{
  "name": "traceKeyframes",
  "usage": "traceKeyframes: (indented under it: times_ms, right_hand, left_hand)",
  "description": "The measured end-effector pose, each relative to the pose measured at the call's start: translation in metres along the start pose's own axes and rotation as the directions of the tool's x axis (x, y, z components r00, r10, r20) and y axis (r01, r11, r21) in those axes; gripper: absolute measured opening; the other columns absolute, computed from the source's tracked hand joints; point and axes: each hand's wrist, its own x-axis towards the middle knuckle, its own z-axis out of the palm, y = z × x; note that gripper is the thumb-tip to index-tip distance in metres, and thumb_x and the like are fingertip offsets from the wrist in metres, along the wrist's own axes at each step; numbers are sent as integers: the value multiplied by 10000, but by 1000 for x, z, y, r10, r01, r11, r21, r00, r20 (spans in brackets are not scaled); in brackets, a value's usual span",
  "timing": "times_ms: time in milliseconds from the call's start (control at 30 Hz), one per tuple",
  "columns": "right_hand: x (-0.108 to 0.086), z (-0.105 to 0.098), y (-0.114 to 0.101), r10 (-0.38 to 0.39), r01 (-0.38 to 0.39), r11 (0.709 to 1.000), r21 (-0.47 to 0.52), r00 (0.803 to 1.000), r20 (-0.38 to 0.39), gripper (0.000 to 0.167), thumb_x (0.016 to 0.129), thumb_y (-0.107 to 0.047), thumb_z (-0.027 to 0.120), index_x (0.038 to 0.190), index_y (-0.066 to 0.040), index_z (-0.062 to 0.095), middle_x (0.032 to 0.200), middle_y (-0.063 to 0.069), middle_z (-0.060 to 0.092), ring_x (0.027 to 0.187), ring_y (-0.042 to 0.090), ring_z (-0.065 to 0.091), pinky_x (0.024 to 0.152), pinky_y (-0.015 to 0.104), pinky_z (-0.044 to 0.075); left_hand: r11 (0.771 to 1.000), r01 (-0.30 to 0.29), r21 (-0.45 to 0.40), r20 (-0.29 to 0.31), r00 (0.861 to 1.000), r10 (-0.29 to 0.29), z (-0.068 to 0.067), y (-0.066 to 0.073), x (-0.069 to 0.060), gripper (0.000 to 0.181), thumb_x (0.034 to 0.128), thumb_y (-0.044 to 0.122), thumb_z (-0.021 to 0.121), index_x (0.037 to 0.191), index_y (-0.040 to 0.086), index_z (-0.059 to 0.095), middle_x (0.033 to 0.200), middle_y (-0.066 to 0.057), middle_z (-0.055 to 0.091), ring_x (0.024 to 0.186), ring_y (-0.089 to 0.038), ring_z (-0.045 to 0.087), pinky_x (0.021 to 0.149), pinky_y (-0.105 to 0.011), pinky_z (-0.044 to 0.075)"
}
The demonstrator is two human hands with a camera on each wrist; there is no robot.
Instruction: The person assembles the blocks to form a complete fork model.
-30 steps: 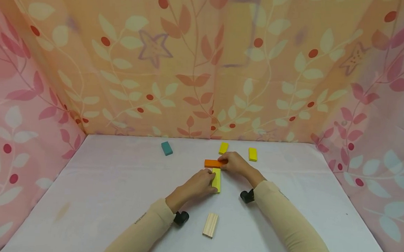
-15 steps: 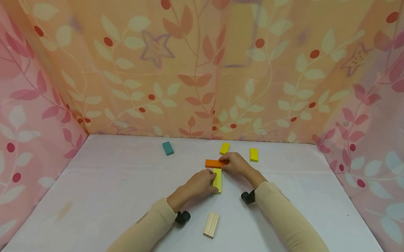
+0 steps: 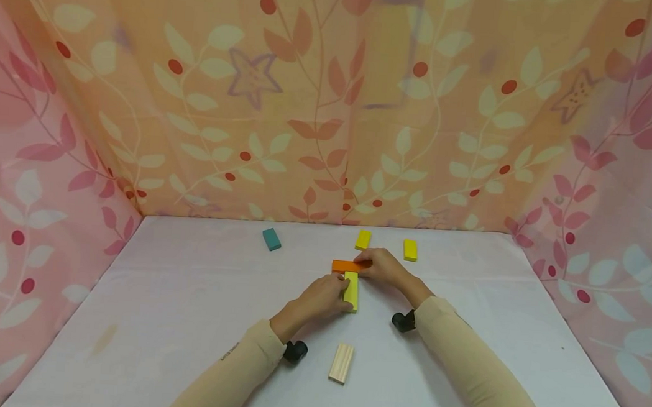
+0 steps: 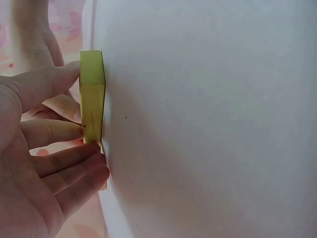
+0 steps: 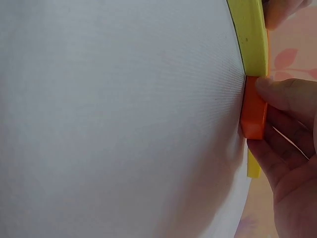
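A light yellow-green block (image 3: 351,294) lies lengthwise on the white table, and my left hand (image 3: 322,298) pinches it between thumb and fingers. Across its far end lies an orange block (image 3: 342,267); the two touch, forming a T. My right hand (image 3: 383,269) holds the orange block's right end. In the left wrist view the thumb and fingertips meet the yellow-green block (image 4: 92,94). The right wrist view shows the thumb and a finger on the orange block (image 5: 254,109), which abuts the yellow-green block (image 5: 249,37).
Two bright yellow blocks (image 3: 363,240) (image 3: 409,250) lie behind the right hand. A teal block (image 3: 271,239) is at the back left. Nearer the front sits a plain wooden block (image 3: 341,364). Patterned cloth walls (image 3: 317,165) border the table (image 3: 186,294) at the back and sides.
My right hand and the orange block have shifted slightly nearer, up against the yellow-green block's end. The left hand keeps its hold in place.
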Motion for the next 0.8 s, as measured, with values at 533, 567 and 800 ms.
traceKeyframes:
  times_ms: [533, 567, 800]
  right_hand:
    - [-2, -1, 1, -19, 19, 1000, 2, 1000, 14, 272, 866, -65, 713, 1133, -20, 710, 1149, 125, 708, 1091, 282, 638, 1007, 449, 494]
    - [-2, -1, 1, -18, 18, 1000, 4, 1000, 16, 273, 862, -65, 716, 1132, -21, 711, 1145, 122, 710, 1087, 278, 640, 1006, 444, 496]
    - [-2, -2, 0, -27, 28, 1000, -5, 999, 20, 273, 857, -65, 722, 1126, -24, 716, 1137, 119, 717, 1089, 279, 643, 1008, 444, 493]
  left_hand:
    - [1000, 7, -16, -13, 1000, -7, -2, 0, 2, 586, 820, 360, 775, 1301, 63, 622, 1335, -94, 608, 1117, -225, 605, 1003, -372, 494]
    - [1000, 6, -17, -13, 1000, -6, -2, 0, 2, 576, 819, 359, 775, 1292, 63, 630, 1333, -95, 611, 1111, -224, 610, 998, -370, 497]
    - [1000, 20, -8, -15, 1000, -20, -1, 1, 3, 590, 814, 379, 775, 1295, 69, 630, 1344, -84, 610, 1077, -209, 612, 991, -360, 501]
